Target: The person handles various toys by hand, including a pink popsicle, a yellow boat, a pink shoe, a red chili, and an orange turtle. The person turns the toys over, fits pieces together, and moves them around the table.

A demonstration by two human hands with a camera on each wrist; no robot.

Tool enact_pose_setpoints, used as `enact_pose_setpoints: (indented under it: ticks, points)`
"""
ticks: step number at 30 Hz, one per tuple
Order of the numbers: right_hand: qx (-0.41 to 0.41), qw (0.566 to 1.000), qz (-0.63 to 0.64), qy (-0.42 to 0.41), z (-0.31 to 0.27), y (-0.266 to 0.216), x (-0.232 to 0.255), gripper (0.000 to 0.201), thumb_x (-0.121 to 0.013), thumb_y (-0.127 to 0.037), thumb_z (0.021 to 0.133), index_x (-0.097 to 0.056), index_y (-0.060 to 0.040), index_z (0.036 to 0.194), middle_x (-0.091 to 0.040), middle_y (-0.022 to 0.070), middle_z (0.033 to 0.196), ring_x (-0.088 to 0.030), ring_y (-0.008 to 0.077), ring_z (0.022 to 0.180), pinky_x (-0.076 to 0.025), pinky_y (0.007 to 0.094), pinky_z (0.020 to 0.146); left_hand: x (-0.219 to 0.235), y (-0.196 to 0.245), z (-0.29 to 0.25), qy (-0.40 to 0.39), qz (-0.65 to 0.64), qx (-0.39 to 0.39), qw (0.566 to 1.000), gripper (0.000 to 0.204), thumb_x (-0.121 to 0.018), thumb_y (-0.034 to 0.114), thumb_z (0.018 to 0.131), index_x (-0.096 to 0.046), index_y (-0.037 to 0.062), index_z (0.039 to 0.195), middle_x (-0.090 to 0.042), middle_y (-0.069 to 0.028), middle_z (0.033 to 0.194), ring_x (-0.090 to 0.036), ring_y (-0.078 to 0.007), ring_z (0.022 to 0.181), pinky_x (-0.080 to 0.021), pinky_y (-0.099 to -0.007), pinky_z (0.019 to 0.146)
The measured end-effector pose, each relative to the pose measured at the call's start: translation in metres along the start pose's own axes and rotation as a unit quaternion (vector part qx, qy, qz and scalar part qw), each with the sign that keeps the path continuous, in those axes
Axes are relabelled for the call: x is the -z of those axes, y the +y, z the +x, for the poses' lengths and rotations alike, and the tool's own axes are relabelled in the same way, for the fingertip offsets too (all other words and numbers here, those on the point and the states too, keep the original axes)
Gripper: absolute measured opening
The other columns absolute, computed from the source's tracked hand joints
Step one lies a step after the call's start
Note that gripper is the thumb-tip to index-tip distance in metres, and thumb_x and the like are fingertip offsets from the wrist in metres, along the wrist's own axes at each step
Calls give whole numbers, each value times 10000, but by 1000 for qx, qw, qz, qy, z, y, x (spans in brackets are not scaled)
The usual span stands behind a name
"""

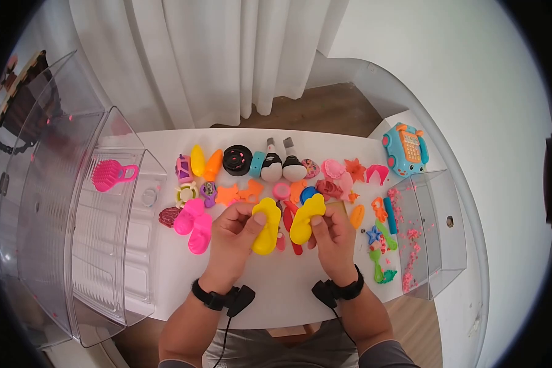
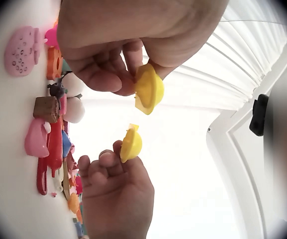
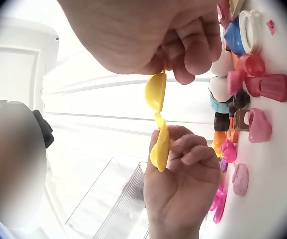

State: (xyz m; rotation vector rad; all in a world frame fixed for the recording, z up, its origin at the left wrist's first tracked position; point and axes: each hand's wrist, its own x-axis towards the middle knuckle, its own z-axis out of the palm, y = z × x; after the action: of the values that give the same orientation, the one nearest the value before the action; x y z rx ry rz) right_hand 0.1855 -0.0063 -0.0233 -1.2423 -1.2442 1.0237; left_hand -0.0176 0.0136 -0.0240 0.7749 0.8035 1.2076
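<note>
My left hand point(image 1: 232, 239) pinches a yellow plastic mould piece point(image 1: 266, 236) between thumb and fingers. Opposite it, my right hand point(image 1: 337, 240) pinches a second yellow mould piece point(image 1: 306, 222) of similar rounded shape. Both are held up above the white table, side by side with a narrow gap in the head view. The left wrist view shows the left piece point(image 2: 150, 89) as domed with a flat rim, the right piece point(image 2: 131, 144) beneath it. In the right wrist view, edges of the right piece point(image 3: 156, 92) and left piece point(image 3: 160, 149) come close together.
Many toys lie behind the hands, among them a pink double mould point(image 1: 194, 226) and red tongs-like toy point(image 1: 291, 227). A clear bin with a pink brush point(image 1: 111, 175) stands left. At right are a toy telephone point(image 1: 406, 149) and a clear box point(image 1: 438, 233) near pink bits.
</note>
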Motion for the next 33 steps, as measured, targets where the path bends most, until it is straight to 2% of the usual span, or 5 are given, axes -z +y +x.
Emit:
enact_pose_setpoints:
  ticks: [5,12,17,23,33]
  points:
    - [79,989,-109,-66,-4,13,-4,163,-620,-143,1063,-635,-7,1151,-709,45,880,-653,73,665,-495,215,590,0,-10,-1,-8,82,-51,995,238,-720,184,1021,-654,4,1163,-732,-50,1012,-689,-93,898,-565,-247,806]
    - [32,989,-91,-114,-8,-12,-10,171,-560,5,992,-655,19,1134,-694,75,841,-655,127,681,-522,267,637,-3,-22,0,-52,170,-84,980,239,-739,162,1005,-638,26,1174,-688,-14,1045,-662,-69,905,-551,-233,808]
    - [41,980,67,-181,-6,-7,-5,212,-537,-113,1040,-647,23,1158,-682,72,835,-671,127,692,-521,264,625,-5,-13,-2,-64,112,-24,991,222,-745,138,996,-633,31,1153,-674,-17,1079,-679,-77,910,-566,-234,789]
    - [-7,987,-51,-155,-8,-8,-10,300,-573,-273,1087,-644,3,1180,-676,60,850,-649,106,673,-508,250,606,-8,-15,-2,-39,100,-35,994,227,-733,157,1007,-634,28,1164,-693,-17,1021,-675,-63,843,-557,-215,694]
    - [-40,999,7,-24,-1,3,-4,208,-582,-186,1079,-644,-11,1172,-672,24,842,-622,70,650,-494,244,596,4,-6,0,12,75,11,997,311,-648,313,1064,-677,37,1203,-717,-3,864,-638,-49,669,-484,-193,553]
